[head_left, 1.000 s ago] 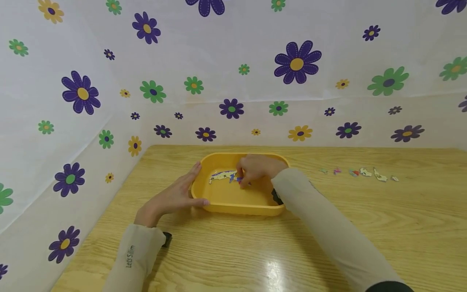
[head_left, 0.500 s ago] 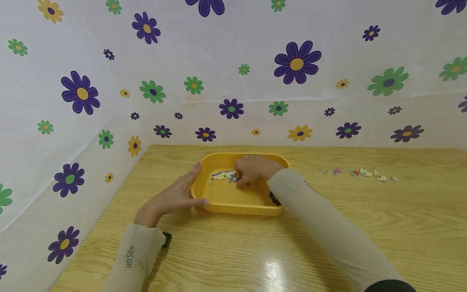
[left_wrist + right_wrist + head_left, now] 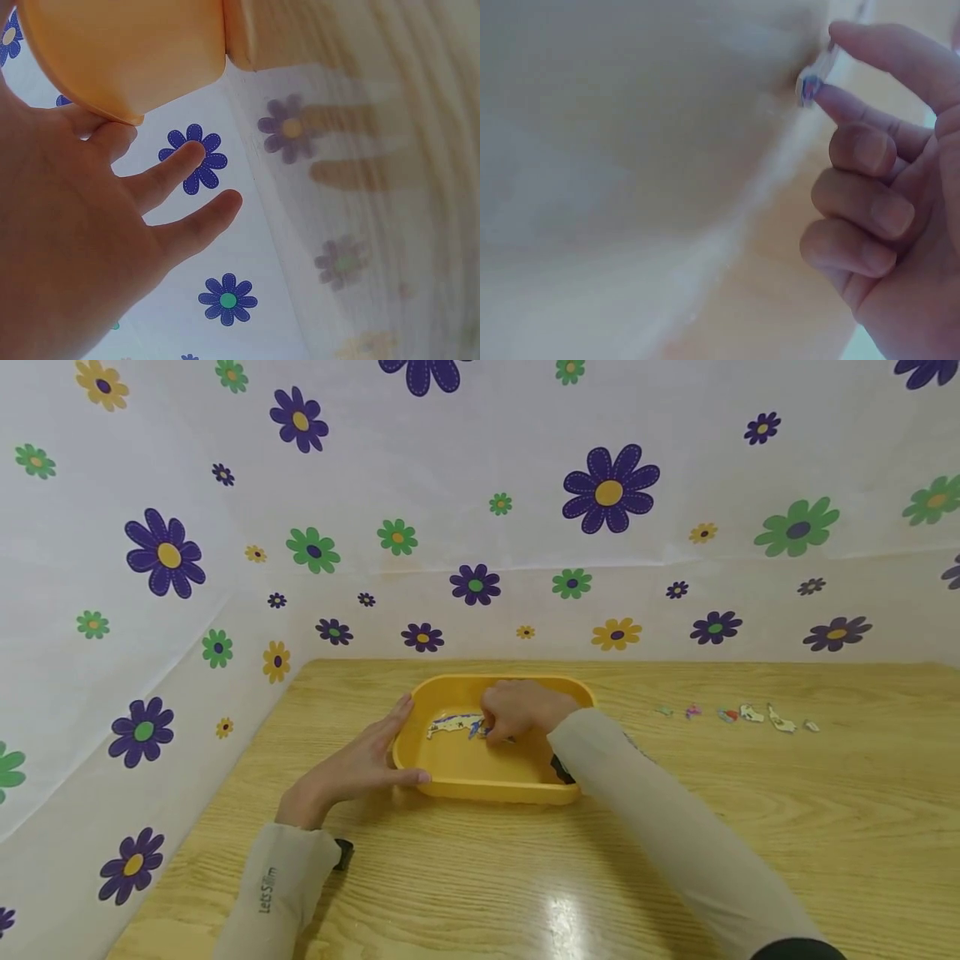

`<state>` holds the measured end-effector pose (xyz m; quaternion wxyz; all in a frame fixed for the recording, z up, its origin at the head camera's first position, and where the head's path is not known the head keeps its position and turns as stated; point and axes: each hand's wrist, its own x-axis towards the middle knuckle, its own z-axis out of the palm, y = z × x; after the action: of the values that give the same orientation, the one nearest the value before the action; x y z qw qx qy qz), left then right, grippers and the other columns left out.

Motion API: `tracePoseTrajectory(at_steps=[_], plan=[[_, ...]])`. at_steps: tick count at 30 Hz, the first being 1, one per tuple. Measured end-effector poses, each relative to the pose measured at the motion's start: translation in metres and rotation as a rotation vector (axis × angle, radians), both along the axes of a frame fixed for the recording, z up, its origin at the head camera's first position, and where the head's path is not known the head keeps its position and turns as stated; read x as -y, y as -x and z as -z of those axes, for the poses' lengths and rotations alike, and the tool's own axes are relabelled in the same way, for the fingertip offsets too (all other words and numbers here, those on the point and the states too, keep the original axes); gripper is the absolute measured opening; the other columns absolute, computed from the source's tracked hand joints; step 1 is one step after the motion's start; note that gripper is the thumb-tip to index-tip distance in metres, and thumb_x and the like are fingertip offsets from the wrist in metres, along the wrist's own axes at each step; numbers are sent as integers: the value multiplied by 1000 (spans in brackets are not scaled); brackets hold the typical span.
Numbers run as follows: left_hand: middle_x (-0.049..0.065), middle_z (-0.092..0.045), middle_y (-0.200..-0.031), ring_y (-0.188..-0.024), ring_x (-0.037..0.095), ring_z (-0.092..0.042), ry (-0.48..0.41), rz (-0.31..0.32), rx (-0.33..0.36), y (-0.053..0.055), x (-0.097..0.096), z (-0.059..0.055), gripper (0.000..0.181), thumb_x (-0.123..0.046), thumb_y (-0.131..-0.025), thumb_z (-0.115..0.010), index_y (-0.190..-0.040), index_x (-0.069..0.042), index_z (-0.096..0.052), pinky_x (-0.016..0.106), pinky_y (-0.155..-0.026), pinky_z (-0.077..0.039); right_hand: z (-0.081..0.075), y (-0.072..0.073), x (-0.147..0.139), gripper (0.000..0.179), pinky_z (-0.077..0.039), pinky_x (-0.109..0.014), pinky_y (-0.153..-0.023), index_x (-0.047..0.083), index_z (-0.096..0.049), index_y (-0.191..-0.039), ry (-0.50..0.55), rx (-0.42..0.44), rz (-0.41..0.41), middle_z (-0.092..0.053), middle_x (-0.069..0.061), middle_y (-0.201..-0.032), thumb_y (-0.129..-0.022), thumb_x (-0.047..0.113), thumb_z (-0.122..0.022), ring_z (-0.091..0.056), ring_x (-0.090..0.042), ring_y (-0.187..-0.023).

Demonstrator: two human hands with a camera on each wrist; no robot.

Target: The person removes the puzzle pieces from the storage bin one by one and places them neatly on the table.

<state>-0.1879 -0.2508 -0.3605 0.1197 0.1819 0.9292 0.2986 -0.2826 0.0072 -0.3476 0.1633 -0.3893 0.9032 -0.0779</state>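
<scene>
A yellow plastic tray [image 3: 487, 768] stands on the table, a cream, jagged strip of puzzle pieces [image 3: 454, 722] lying inside, with a blue bit at its right end. My left hand [image 3: 356, 768] rests against the tray's left end, fingers extended along the rim and thumb on the near edge; in the left wrist view its outer fingers are spread. My right hand [image 3: 525, 706] reaches into the tray, partly covering the strip's right end. Up close, its thumb and index finger pinch a small blue-purple puzzle piece [image 3: 808, 88], while the other fingers [image 3: 855, 199] curl in.
On the wooden table [image 3: 450, 877], right of the tray, several small irregular pieces [image 3: 781, 720] lie in a loose row, among them a pink one [image 3: 693, 712]. A flower-printed white sheet [image 3: 420, 602] borders the table at the back and left.
My right hand has shifted slightly left in the tray, and the strip has slid slightly left with it. My left hand stays at the rim.
</scene>
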Motion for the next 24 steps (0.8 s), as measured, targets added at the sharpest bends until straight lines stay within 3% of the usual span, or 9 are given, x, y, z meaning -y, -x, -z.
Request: tracePoseTrajectory(at_steps=[6, 14, 24], plan=[[9, 1, -170, -154, 38, -6, 2, 4, 0, -1, 0, 1, 117, -61, -84, -74, -164, -12, -5, 61, -120, -12, -7, 1, -9, 20, -44, -23, -62, 1, -74, -98, 158, 48, -10, -64, -2, -80, -91, 20, -75, -50, -13, -66], [7, 2, -170, -154, 38, -6, 11, -2, 7, 0, 2, 0, 116, -61, -84, -74, -164, -12, -5, 61, -120, -12, -12, 4, -18, 18, -40, -24, -60, 0, -72, -98, 289, 80, -11, -57, -1, -69, -91, 17, -76, -45, -11, -62], [7, 2, -170, -154, 38, -6, 8, -6, 10, 0, 2, 0, 117, -62, -83, -74, -164, -13, -5, 62, -120, -12, -25, 3, -23, 14, -37, -24, -59, 1, -71, -94, 407, 44, -31, -53, 1, -66, -88, 12, -78, -43, -11, -61]])
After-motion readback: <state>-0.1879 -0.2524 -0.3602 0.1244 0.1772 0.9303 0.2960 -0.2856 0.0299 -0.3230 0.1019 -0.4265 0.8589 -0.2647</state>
